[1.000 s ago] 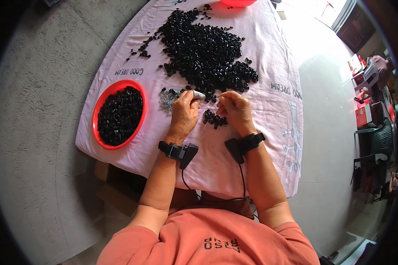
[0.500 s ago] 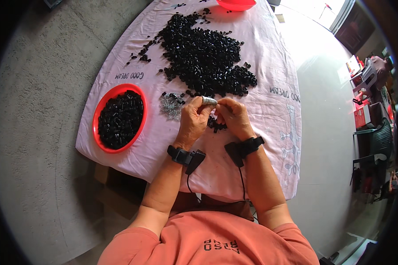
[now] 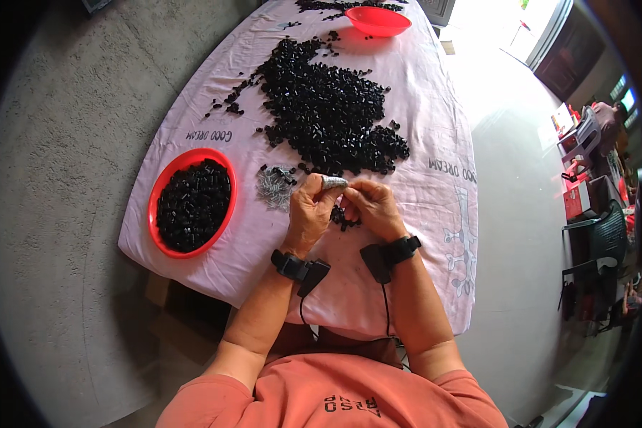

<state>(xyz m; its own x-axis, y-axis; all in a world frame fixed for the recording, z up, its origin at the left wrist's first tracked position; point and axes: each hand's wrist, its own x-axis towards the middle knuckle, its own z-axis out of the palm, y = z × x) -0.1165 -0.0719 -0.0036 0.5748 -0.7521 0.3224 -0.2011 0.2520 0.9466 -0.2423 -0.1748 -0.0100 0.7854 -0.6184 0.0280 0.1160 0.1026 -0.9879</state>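
Note:
My left hand [image 3: 309, 214] and my right hand [image 3: 375, 208] meet above the near middle of the table, fingertips almost touching. Both are closed in a pinch, and whatever small piece sits between the fingers is too small to make out. A silvery-grey sleeve-like cover [image 3: 333, 182] shows at my left index finger; it looks like tape wrapped round it. Beside my left hand lies a small heap of thin silvery metal pins or screws [image 3: 272, 191]. Several small black pieces [image 3: 344, 220] lie under my hands. Just beyond spreads a big pile of short black plastic-looking parts [image 3: 328, 107].
A red bowl [image 3: 154, 227] full of black parts stands at the left edge of the table. Another red bowl [image 3: 379, 27] sits at the far end. Pink printed cloth [image 3: 421, 207] covers the table. At far right is a dark green chair [image 3: 606, 235].
The whole view has shifted, so the table sits slightly lower in the picture and more of its far end shows. My hands stay pinched together at nearly the same spot over the cloth.

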